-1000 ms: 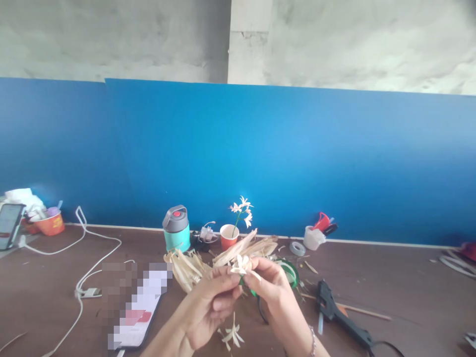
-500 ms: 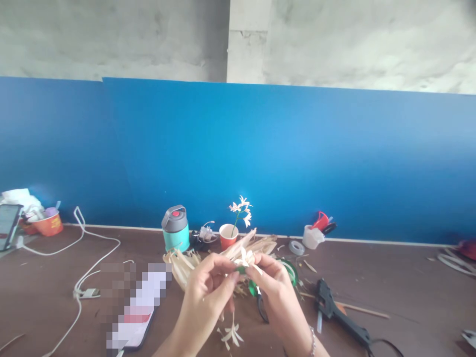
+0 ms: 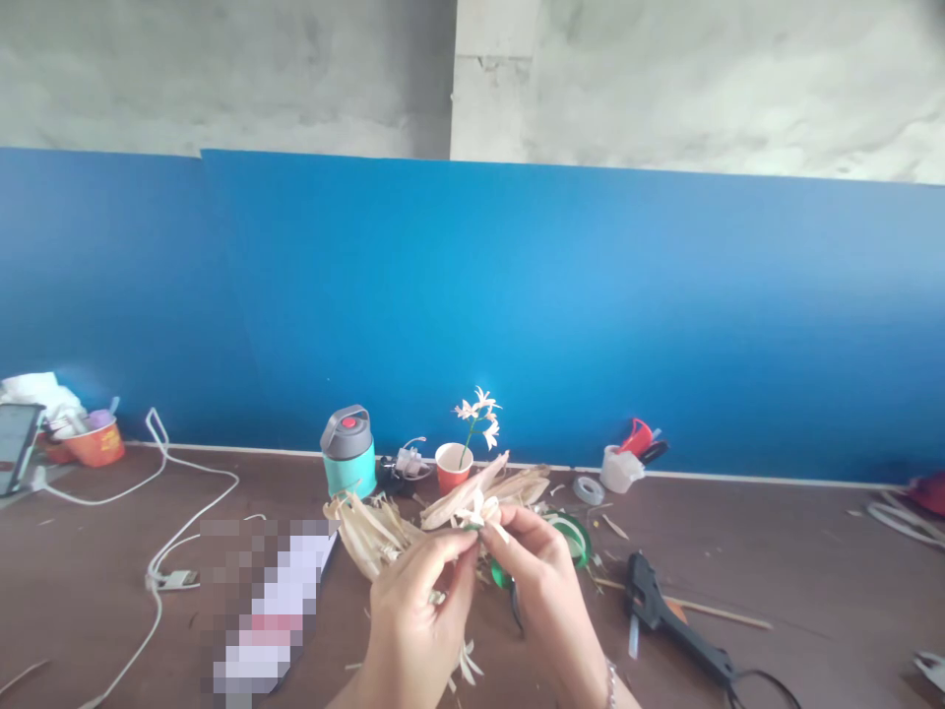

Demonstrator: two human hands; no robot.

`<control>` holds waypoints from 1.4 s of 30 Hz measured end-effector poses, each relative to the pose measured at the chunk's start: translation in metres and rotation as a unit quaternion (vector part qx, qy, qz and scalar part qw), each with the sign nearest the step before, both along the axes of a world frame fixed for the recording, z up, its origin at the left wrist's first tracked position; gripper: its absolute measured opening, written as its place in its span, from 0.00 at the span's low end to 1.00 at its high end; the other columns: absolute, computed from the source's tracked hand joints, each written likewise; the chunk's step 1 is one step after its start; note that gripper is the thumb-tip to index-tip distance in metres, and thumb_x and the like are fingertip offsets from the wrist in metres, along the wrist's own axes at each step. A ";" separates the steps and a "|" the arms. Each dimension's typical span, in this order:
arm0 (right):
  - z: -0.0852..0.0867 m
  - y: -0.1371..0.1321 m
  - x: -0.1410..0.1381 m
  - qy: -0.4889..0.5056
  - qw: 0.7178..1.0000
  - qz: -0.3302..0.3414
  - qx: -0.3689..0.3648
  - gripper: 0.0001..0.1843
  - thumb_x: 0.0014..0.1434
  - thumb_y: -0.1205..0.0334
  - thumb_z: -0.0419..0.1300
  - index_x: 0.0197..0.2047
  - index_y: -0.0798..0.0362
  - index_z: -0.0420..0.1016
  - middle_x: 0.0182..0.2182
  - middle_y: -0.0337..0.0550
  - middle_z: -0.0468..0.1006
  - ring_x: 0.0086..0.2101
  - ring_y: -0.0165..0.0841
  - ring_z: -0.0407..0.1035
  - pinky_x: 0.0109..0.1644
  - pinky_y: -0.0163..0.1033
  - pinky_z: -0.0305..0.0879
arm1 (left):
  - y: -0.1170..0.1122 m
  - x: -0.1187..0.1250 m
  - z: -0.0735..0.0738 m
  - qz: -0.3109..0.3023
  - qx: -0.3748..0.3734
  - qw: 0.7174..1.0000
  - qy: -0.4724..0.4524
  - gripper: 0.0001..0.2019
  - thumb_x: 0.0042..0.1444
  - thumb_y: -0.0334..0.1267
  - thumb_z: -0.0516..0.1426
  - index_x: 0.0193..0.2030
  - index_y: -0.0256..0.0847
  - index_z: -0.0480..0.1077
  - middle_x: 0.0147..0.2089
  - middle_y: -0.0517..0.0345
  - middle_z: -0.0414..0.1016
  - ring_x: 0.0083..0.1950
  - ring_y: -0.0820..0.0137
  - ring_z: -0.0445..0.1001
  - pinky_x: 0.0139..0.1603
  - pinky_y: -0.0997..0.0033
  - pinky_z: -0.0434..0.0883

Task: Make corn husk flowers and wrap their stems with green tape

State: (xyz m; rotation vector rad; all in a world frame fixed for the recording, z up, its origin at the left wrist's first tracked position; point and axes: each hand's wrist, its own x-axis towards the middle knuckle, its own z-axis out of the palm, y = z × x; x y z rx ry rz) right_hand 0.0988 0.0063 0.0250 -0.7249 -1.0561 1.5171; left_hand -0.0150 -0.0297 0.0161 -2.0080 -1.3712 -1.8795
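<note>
Between my two hands is a small cream-white flower with pointed petals, and a bit of green shows at its base. My left hand pinches that base between thumb and fingertips. My right hand closes thumb and fingers on the flower's right side. Another cream flower is partly hidden below my left hand. Dried husk leaves lie in a pile just behind the hands. A green tape roll shows beyond my right hand.
Behind the husks, an orange-and-white paper cup holds a stem of finished flowers. A turquoise flask stands left of it. On the right lie a black glue gun and a stick. A phone and white cables lie left.
My left hand has turned, its fingers now straighter and pinched together below the flower. My right hand has shifted slightly left. The lower flower is more covered than before.
</note>
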 end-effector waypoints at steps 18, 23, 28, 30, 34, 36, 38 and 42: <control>0.004 -0.007 -0.001 -0.143 0.982 -0.065 0.102 0.09 0.51 0.56 0.64 0.28 0.54 0.73 0.25 0.40 0.73 0.29 0.32 0.64 0.34 0.35 0.62 | -0.002 -0.002 0.003 0.009 -0.113 0.989 -0.093 0.04 0.51 0.31 0.59 0.31 0.44 0.75 0.29 0.57 0.80 0.29 0.67 0.76 0.33 0.73 0.71; 0.009 -0.010 -0.001 -0.226 0.943 -0.138 0.200 0.05 0.52 0.62 0.61 0.26 0.53 0.72 0.24 0.39 0.72 0.27 0.32 0.64 0.31 0.34 0.60 | 0.000 -0.006 0.003 -0.043 -0.193 0.966 -0.167 0.02 0.52 0.35 0.59 0.31 0.42 0.73 0.28 0.57 0.77 0.27 0.69 0.73 0.31 0.73 0.71; 0.011 -0.012 0.000 -0.223 0.933 -0.141 0.245 0.04 0.53 0.64 0.58 0.27 0.52 0.72 0.26 0.41 0.73 0.28 0.33 0.65 0.33 0.35 0.62 | 0.002 -0.004 0.011 -0.129 -0.239 0.915 -0.299 0.04 0.49 0.36 0.60 0.30 0.39 0.72 0.26 0.58 0.75 0.25 0.71 0.72 0.25 0.76 0.70; 0.011 -0.011 0.000 -0.226 0.937 -0.131 0.233 0.05 0.54 0.63 0.59 0.27 0.52 0.72 0.26 0.41 0.74 0.28 0.33 0.65 0.32 0.35 0.62 | 0.002 -0.003 0.015 -0.138 -0.245 0.904 -0.322 0.03 0.48 0.35 0.60 0.29 0.39 0.72 0.24 0.60 0.73 0.22 0.73 0.69 0.21 0.78 0.68; 0.007 -0.008 0.001 -0.206 0.958 -0.094 0.173 0.06 0.52 0.60 0.61 0.28 0.53 0.73 0.25 0.41 0.74 0.27 0.33 0.66 0.31 0.35 0.62 | 0.000 -0.002 0.016 -0.159 -0.265 0.888 -0.341 0.04 0.47 0.37 0.61 0.28 0.39 0.71 0.19 0.64 0.68 0.18 0.76 0.64 0.16 0.80 0.65; 0.005 -0.006 0.001 -0.177 0.971 -0.073 0.143 0.07 0.51 0.58 0.63 0.28 0.53 0.73 0.26 0.41 0.75 0.27 0.33 0.66 0.31 0.36 0.62 | 0.001 -0.002 0.013 -0.164 -0.277 0.879 -0.352 0.05 0.47 0.38 0.61 0.28 0.39 0.71 0.19 0.65 0.68 0.18 0.77 0.63 0.16 0.80 0.65; 0.003 -0.004 0.001 -0.146 0.981 -0.053 0.118 0.09 0.50 0.57 0.64 0.29 0.54 0.73 0.27 0.42 0.75 0.28 0.33 0.66 0.31 0.36 0.62 | 0.002 -0.003 0.010 -0.173 -0.283 0.871 -0.363 0.07 0.47 0.39 0.61 0.29 0.39 0.70 0.20 0.65 0.67 0.17 0.78 0.62 0.16 0.80 0.66; 0.001 -0.004 0.001 -0.095 0.992 -0.024 0.081 0.10 0.49 0.56 0.66 0.29 0.54 0.74 0.27 0.41 0.75 0.28 0.31 0.66 0.31 0.35 0.62 | 0.002 -0.004 0.007 -0.207 -0.285 0.856 -0.378 0.09 0.47 0.41 0.62 0.29 0.38 0.69 0.21 0.65 0.66 0.17 0.80 0.60 0.15 0.81 0.65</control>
